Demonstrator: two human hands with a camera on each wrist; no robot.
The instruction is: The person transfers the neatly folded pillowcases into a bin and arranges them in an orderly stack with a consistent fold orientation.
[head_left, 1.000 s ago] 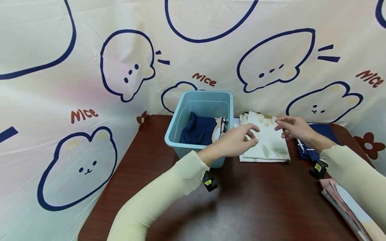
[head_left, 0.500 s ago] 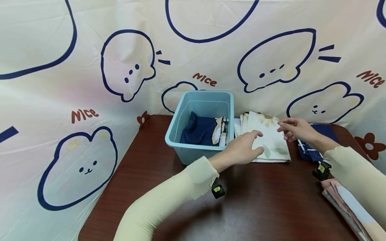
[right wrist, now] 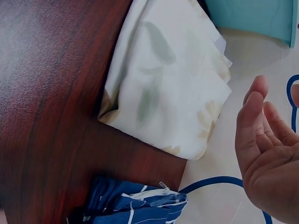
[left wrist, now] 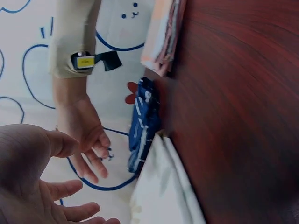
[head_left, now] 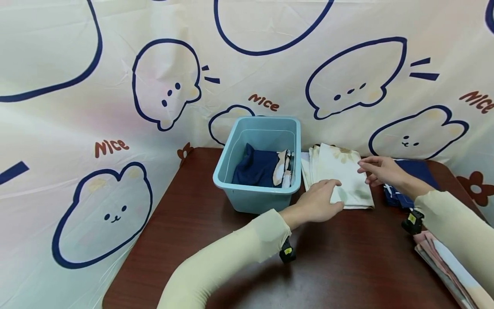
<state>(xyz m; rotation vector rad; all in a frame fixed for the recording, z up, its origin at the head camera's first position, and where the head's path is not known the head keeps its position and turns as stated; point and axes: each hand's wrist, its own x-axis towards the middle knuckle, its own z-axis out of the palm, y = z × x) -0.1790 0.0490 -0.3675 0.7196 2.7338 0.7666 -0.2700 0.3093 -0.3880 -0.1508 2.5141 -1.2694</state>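
Across the brown table, a blue bin beside a white folded cloth.
The cloth lies flat, apparently folded for compactness; bin walls keep dark-blue fabric gathered. Near the cloth hang the left hand, thumb and fingers wide apart, and right hand, fingers loosely bent, both holding nothing.

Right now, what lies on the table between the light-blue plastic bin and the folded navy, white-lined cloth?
Folded white floral fabric lies there; see the head view.

"Nice" lettering, thrice, on patterned backdrop
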